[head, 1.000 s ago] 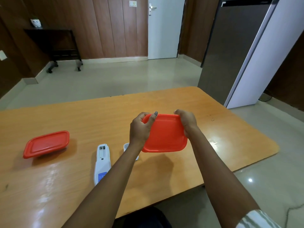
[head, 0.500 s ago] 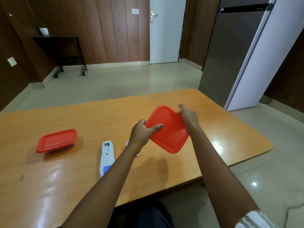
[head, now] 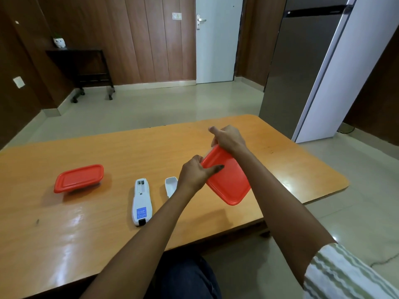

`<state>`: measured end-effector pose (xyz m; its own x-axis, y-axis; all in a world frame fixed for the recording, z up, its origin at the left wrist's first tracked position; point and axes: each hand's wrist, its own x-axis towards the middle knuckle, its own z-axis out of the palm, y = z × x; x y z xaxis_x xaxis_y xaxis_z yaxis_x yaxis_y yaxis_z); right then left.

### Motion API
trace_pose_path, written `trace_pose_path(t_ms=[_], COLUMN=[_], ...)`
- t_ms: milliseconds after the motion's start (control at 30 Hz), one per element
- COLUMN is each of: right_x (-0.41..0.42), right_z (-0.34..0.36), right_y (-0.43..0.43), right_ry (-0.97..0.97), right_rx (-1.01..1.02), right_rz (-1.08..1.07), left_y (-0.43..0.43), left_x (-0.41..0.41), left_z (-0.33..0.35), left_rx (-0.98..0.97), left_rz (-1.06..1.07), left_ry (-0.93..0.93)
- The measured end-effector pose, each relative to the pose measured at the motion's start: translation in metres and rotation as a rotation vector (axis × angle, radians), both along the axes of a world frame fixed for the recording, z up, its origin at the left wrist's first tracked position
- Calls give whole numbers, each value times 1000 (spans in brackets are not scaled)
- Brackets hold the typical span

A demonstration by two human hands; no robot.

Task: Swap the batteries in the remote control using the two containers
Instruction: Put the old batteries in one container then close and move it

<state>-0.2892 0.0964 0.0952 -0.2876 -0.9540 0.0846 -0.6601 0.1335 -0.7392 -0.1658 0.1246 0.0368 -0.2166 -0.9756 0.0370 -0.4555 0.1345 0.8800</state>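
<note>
Above the wooden table (head: 302,169), just right of the remote control (head: 141,201) that lies back-up with its battery bay uncovered, both hands hold a red-lidded container (head: 226,180) tilted on edge: the left hand (head: 194,173) pinches its near-left rim, thumb laid across the lid, while the right hand (head: 228,139) curls closed over the far corner, likely to peel the lid free. The white battery cover (head: 171,186) rests on the table between the remote and the left wrist, and the second container (head: 78,179) sits lidded well left of the remote, probably awaiting the other batteries.
</note>
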Motion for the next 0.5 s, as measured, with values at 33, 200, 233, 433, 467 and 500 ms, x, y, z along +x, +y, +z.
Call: trace_pose_path(t_ms=[33,200,233,433,467,500], right_x=[-3,-40,-49,-100,-108,-117], right_z=[-1,-24,-35,-77,-82,-87], right_y=[2,23,27,27,18,8], right_ry=[-29,70,135,-369,-534,-663], right_rx=[0,-60,23,152,117,79], right_rz=[13,-23,23,-149,-223,-283], left_y=[-4,-28,-34,-73,-80,-88], left_x=[-1,-10,-15,-68,-79,-91], left_z=[-2,-16,-19,-36,-39,-44], left_rx=[61,418,458,656,665,670], left_rz=[2,174,178,111,89,64], left_ry=[69,510,552,825,826,814])
